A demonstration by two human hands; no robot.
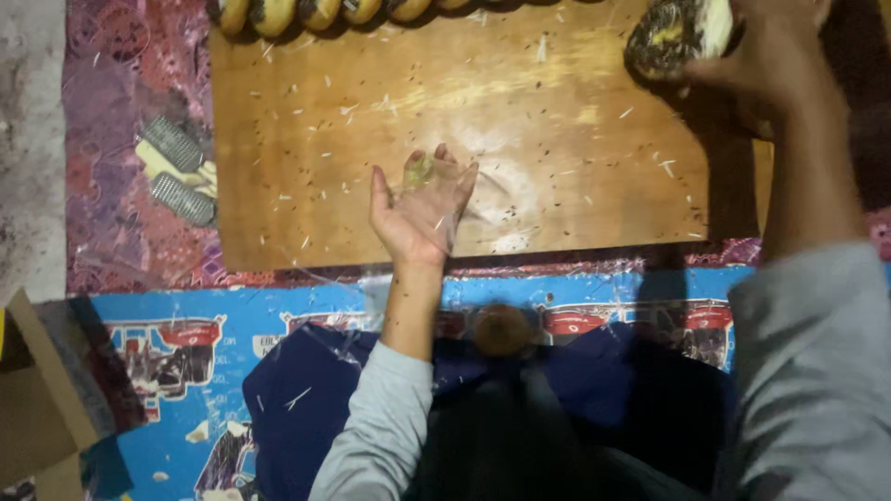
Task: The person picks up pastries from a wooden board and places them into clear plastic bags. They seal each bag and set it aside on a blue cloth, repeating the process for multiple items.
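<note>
Grey sleeves frame the view, both arms reaching out over a wooden board (306, 139) dusted with pale shreds and dark specks. At the board's far right corner, the right hand (775, 56) is clamped around a round bun (673, 35), dark and seed-crusted outside with a pale yellowish patch showing. The bun looks roughly round, so no long axis or pointing direction can be told; it sits just left of that hand's fingers, partly cut off by the top edge. Over the board's near middle, the left hand (422, 209) lies palm up, fingers loosely spread, with a small greenish bit (419, 170) at its fingertips. A row of similar buns (316, 11) lines the board's far left edge.
</note>
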